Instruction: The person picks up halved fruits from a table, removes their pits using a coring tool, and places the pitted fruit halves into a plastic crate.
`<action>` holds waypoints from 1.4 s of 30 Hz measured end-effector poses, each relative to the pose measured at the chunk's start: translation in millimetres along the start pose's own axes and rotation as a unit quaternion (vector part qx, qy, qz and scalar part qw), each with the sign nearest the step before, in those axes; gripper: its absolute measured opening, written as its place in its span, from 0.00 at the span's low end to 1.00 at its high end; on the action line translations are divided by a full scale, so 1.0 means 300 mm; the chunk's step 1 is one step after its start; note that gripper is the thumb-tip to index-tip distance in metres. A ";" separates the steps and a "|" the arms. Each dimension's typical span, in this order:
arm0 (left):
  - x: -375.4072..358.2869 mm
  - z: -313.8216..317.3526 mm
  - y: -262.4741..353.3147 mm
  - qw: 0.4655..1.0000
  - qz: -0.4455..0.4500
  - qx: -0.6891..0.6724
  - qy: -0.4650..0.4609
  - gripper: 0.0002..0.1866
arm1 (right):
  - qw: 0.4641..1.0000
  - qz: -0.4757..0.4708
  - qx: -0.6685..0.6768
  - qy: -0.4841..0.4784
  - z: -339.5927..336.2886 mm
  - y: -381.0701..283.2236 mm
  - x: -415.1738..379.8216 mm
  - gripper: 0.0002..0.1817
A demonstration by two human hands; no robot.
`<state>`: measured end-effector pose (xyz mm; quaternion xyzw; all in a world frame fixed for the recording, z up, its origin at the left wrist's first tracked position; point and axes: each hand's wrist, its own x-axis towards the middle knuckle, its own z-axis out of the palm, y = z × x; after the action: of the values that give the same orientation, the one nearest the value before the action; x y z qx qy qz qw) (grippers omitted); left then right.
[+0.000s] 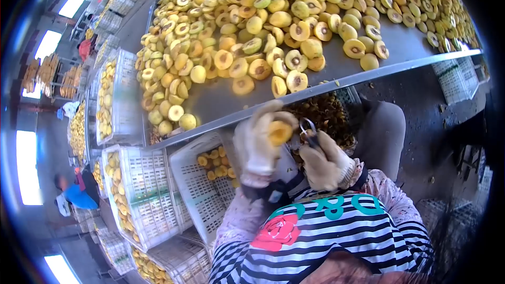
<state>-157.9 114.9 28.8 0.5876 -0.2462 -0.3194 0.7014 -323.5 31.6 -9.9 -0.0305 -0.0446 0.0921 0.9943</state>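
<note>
My left hand [261,139], in a pale work glove, is closed around a yellow peach half [280,133], its cut face turned toward the right. In my gloved right hand [326,164] is a pitting tool with a metal loop [307,125] and a dark handle; its loop is close to the peach half but apart from it. Both hands are just below the table's near edge. Under them a crate holds brown pits and scraps [329,118]. To the left, a white crate [184,165] has several pitted peach halves [215,163] in it.
The metal table [205,102] bears a large heap of halved peaches [252,26], many with pits. White crates of peaches [150,189] are stacked on the left. Another white crate [456,81] stands under the table at right. A person in blue [81,194] is farther left.
</note>
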 end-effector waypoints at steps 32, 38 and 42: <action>-0.011 0.047 0.010 0.939 -0.089 -0.323 0.080 0.08 | 0.828 0.049 -0.432 0.354 0.128 0.011 0.139 0.20; -0.008 0.035 -0.063 0.977 -0.037 -0.211 0.016 0.23 | 0.750 0.025 -0.526 0.400 0.126 0.010 0.135 0.23; -0.034 0.045 -0.086 0.980 0.032 -0.182 0.079 0.21 | 0.708 -0.011 -0.614 0.349 0.091 0.011 0.141 0.23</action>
<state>-178.7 110.6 6.5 0.4654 -0.1465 -0.2891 0.8236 -285.2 44.1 20.4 -0.6634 0.2583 0.0167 0.7020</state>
